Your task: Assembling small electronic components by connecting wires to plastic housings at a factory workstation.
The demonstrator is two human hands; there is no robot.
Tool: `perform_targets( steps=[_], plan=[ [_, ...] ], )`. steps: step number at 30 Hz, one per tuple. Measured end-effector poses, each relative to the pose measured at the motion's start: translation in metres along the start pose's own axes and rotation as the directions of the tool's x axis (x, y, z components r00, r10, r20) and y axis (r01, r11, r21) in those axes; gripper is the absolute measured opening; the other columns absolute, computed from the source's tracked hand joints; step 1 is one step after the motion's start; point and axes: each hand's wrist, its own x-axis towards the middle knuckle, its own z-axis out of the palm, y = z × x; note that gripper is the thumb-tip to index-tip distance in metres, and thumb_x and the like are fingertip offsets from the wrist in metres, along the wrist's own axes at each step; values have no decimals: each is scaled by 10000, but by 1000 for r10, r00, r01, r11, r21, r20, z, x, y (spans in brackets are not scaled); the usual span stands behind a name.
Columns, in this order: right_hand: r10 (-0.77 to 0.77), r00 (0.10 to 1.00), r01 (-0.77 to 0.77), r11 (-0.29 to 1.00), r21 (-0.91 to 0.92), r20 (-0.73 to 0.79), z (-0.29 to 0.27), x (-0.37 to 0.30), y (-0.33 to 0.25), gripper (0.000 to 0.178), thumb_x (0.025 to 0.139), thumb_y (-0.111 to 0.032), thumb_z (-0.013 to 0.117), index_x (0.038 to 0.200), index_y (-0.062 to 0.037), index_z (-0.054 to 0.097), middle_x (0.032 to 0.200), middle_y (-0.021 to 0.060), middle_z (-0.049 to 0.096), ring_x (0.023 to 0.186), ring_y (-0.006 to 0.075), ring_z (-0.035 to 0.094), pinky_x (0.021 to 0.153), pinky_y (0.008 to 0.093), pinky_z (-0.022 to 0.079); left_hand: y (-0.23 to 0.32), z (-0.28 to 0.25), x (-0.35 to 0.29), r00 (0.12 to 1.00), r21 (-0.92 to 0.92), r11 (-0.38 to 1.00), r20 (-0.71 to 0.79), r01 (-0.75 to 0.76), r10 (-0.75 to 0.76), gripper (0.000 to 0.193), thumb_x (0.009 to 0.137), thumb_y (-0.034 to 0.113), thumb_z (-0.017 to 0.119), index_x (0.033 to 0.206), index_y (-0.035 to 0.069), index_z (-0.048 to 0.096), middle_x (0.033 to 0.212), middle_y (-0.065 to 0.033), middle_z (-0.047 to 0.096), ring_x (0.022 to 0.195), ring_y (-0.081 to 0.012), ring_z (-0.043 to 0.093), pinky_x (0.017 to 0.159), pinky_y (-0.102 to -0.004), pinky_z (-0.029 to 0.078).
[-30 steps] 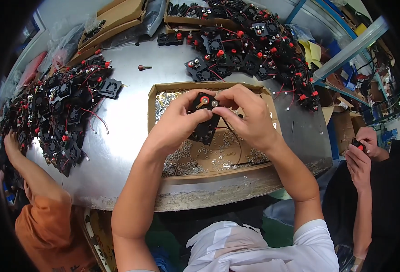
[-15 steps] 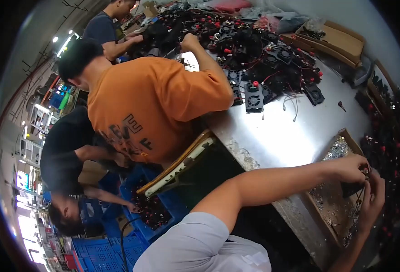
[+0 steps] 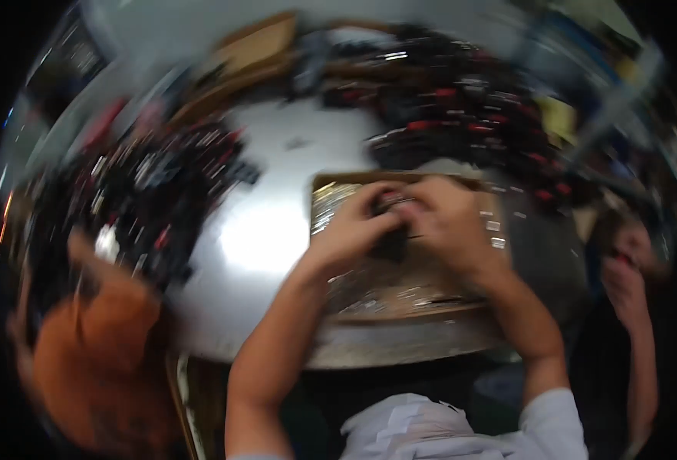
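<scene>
Both my hands meet above a shallow cardboard tray (image 3: 430,313) on the metal table. Between them is a small black part (image 3: 390,245), smeared by motion; its exact kind does not show. My left hand (image 3: 352,230) is closed on its left side, thumb and fingers bent round it. My right hand (image 3: 455,226) grips from the right, fingertips pressed close to those of the left. Loose shiny metal bits (image 3: 357,299), too blurred to name, lie in the tray under and beside my hands.
A heap of black fan units (image 3: 150,180) covers the table's left side. More black and red parts (image 3: 461,115) are piled beyond the tray. An open cardboard box (image 3: 258,50) stands at the back. People sit close: an orange shirt (image 3: 97,360) left, a raised forearm (image 3: 639,345) right.
The view has swung to the right, bringing my hands and the tray to the middle. My hands stay together on the black part above the tray.
</scene>
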Motion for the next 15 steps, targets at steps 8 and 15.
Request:
perform_targets(
  steps=[8, 15],
  plan=[
    [-69, 994, 74, 995, 61, -82, 34, -1, -1, 131, 860, -143, 635, 947, -47, 649, 881, 121, 608, 875, 313, 617, 809, 435, 485, 6, -14, -23, 988, -36, 999, -150, 32, -37, 483, 847, -23, 601, 1325, -33, 537, 1243, -91, 621, 1151, -177, 585, 998, -297, 445],
    [42, 993, -31, 995, 97, -114, 20, -17, 6, 134, 872, -149, 650, 931, -29, 636, 891, 132, 626, 871, 333, 638, 779, 435, 499, 6, 4, -10, 997, -95, 995, -62, 37, -43, 472, 814, -90, 609, 1279, -24, 565, 1170, -66, 618, 1075, -166, 592, 976, -290, 457]
  ],
)
